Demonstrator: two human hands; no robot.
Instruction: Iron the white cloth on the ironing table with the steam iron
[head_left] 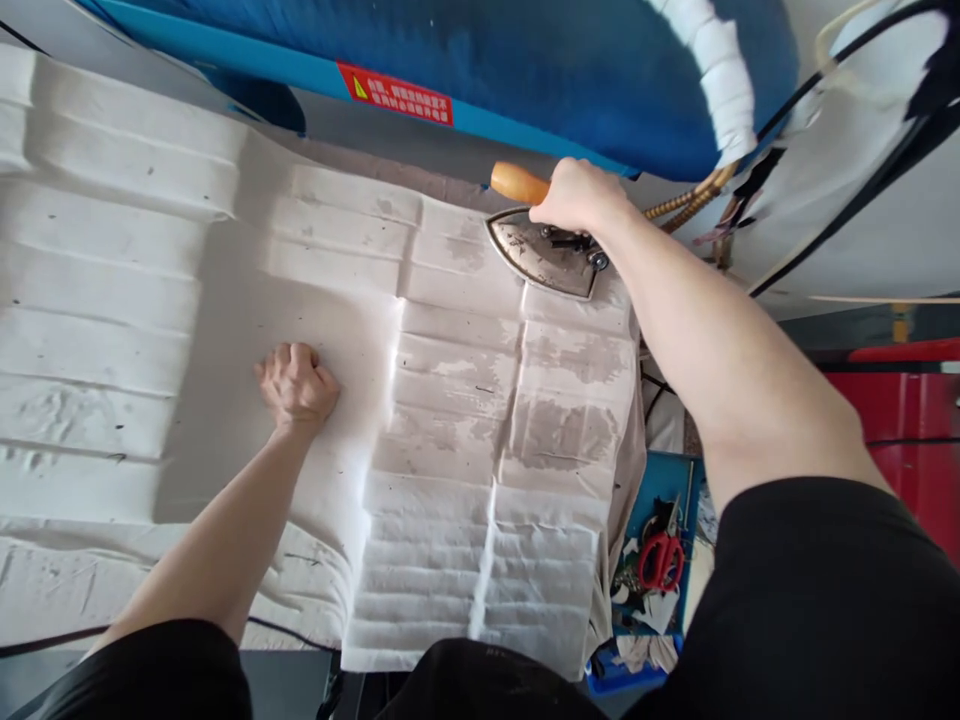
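Note:
A large white pleated cloth [450, 400] covers the work surface, its folds in rows, with grey damp patches near the iron. My left hand [296, 388] is a closed fist pressing on a smooth stretch of the cloth and holds nothing. My right hand [577, 197] grips the orange wooden handle [520, 182] of a metal flat iron [544, 255]. The iron's scorched, stained plate sits on the far edge of the cloth, with a braided cord [682, 205] running off to the right.
A blue padded board [525, 90] with a red warning label [395, 94] lies beyond the cloth. Below the right forearm, a blue tray [660, 490] holds red-handled scissors [661, 560] and scraps. Red equipment [907, 440] stands at the right.

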